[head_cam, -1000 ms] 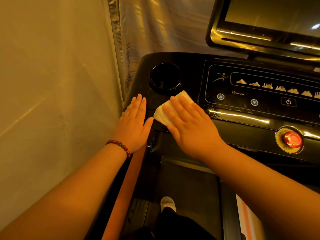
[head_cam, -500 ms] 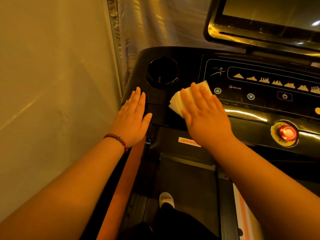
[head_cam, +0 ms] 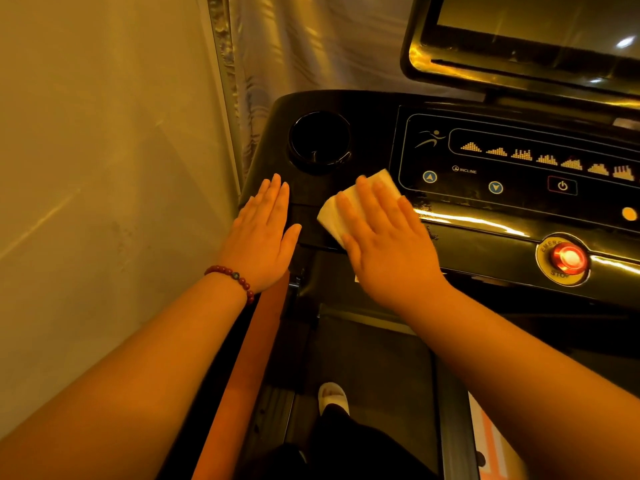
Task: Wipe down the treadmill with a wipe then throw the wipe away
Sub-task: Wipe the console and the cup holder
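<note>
Treadmill console point(head_cam: 367, 109) fills centre frame, with the cup holder point(head_cam: 320, 142) just above both hands and the red stop button point(head_cam: 568, 258) at right; the left hand point(head_cam: 263, 237) lies flat with fingers together beside the white wipe point(head_cam: 332, 216), which the right hand point(head_cam: 384, 244) presses onto the console under straight, slightly spread fingers.

Right hand point(head_cam: 384, 244) flat, pressing white wipe point(head_cam: 349, 206) onto treadmill console point(head_cam: 374, 133) below cup holder point(head_cam: 320, 142); left hand point(head_cam: 263, 233) flat beside it.
</note>
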Tool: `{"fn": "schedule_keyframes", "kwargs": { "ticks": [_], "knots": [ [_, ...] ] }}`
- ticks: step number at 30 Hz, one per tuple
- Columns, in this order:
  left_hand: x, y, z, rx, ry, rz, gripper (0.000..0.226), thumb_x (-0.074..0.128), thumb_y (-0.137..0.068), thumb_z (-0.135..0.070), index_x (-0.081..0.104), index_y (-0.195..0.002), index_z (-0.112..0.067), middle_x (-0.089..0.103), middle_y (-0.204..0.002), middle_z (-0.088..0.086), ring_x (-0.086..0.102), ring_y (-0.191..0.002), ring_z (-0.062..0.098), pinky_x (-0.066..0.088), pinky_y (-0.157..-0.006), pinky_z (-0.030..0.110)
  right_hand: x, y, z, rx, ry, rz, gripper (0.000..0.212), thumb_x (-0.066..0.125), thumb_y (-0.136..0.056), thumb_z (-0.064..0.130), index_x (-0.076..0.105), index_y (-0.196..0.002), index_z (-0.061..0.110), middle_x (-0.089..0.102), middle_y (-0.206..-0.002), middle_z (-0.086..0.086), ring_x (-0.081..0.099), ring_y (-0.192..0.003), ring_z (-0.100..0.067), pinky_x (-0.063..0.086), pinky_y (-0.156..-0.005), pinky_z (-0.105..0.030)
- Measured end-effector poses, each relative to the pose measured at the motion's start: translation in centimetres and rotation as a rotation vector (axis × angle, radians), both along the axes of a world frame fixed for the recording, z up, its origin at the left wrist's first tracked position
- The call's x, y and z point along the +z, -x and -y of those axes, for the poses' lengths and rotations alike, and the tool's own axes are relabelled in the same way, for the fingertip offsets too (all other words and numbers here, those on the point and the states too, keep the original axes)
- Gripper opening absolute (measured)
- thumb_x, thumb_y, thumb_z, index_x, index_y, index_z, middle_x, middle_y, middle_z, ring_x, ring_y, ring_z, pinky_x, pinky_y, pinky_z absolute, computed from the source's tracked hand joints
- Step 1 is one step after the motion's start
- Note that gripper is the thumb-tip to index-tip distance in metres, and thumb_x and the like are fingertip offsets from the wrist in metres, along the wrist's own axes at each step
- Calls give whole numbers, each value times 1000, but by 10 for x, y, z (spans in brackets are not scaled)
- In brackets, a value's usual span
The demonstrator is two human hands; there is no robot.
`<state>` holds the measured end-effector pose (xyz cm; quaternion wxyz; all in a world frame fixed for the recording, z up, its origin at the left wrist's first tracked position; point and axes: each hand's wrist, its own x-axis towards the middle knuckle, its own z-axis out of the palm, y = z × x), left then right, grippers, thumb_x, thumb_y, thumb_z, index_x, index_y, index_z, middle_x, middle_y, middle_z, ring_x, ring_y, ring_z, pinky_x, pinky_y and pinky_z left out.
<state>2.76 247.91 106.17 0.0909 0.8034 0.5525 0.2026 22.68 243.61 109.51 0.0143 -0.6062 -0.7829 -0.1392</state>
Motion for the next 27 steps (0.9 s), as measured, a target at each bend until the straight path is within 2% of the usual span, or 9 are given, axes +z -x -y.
{"fn": "schedule_keyframes", "kwargs": {
  "ticks": [2, 4, 7, 9, 13, 15, 21, 24, 27],
  "knots": [
    [-1, 0, -2, -29, -25, -17, 62, 28, -103, -34, -1, -153, -11, -9, -161, 3, -15, -142, 8, -7, -114, 24, -1, -3, 2, 96, 25, 48, 59, 18, -97, 42, 23, -153, 22, 19, -159, -12, 17, -147, -32, 13, -116, -46],
    [-1, 1, -3, -49, -27, -29, 62, 28, -103, -35, -2, -153, -12, -12, -159, 0, -17, -140, 5, -7, -114, 24, 9, -10, -4, 138, 38, 69, 57, 17, -100, 42, 15, -154, 24, 12, -161, -10, 10, -148, -30, 5, -116, -44],
    [-1, 1, -4, -56, -26, -29, 62, 26, -103, -38, -2, -153, -14, -11, -159, -1, -16, -141, 5, -8, -114, 23, 26, -17, -20, 33, 45, -26, 57, 22, -104, 40, 0, -155, 25, -6, -162, -7, -7, -149, -26, -2, -118, -41],
    [-1, 1, -4, -57, -39, -30, 63, 20, -100, -42, -1, -153, -14, -9, -160, -1, -14, -142, 6, -8, -114, 23, 30, -16, -25, -18, 34, -67, 60, 26, -103, 39, 0, -155, 24, -8, -162, -7, -9, -149, -27, -1, -119, -42],
    [2, -1, -10, -60, -30, -25, 65, 19, -99, -46, -4, -153, -17, -13, -159, -4, -18, -140, 3, -12, -111, 20, 25, -11, -21, 51, 116, -87, 64, 38, -102, 29, 2, -155, 24, -7, -163, -3, -10, -149, -24, -5, -118, -38],
    [8, -5, -16, -59, -52, -6, 66, 22, -100, -47, -4, -153, -18, -12, -161, -2, -18, -141, 5, -9, -112, 22, 26, -12, -24, 48, 119, -102, 66, 39, -101, 25, 0, -155, 23, -8, -162, -3, -11, -149, -22, -9, -114, -33],
    [37, -25, -44, -59, -161, -14, 68, 33, -101, -42, 1, -154, -15, -11, -161, 7, -11, -148, 19, -2, -115, 29, 38, -5, -58, -26, 87, -217, 67, 42, -100, 17, 3, -155, 17, -4, -163, -5, -8, -149, -20, -7, -116, -31],
    [44, -34, -59, -53, -175, -1, 66, 30, -100, -43, 5, -154, -16, -7, -162, 8, -9, -148, 22, 3, -119, 36, 33, -6, -49, -18, 83, -206, 65, 38, -102, 23, 1, -154, 16, -5, -162, -5, -9, -149, -19, -8, -115, -30],
    [50, -38, -73, -13, -158, 67, 62, 30, -102, -40, 7, -154, -18, -6, -162, 6, -9, -148, 21, 6, -121, 40, 34, -6, -45, -16, 62, -259, 59, 28, -103, 39, 10, -155, 16, 2, -162, -5, -3, -149, -19, -3, -118, -32]
  ]
}}
